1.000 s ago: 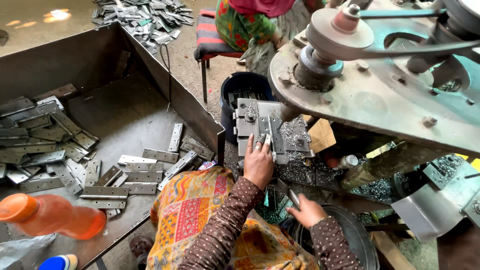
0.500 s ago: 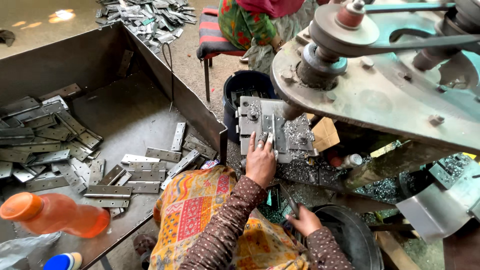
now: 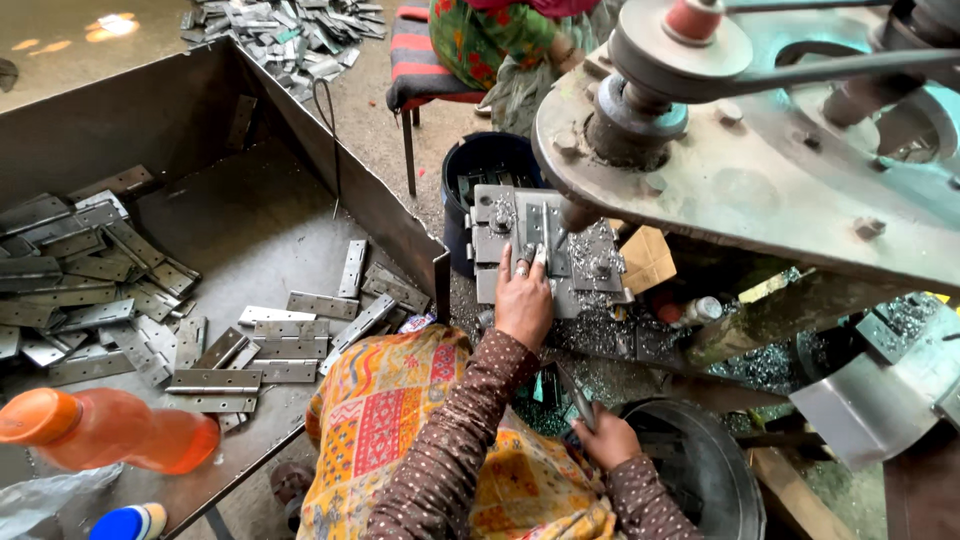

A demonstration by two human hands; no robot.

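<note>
Cluttered drill workshop, left hand (image 3: 524, 300) still flat, open on jig plate (image 3: 545, 240), right hand (image 3: 605, 440) now lower, gripping metal strip (image 3: 576, 395).

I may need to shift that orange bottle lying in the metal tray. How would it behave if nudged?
The orange bottle lies on its side, so it would probably roll. It looks like plastic, likely light. The metal tray seems smooth, so it may also slide.
</note>
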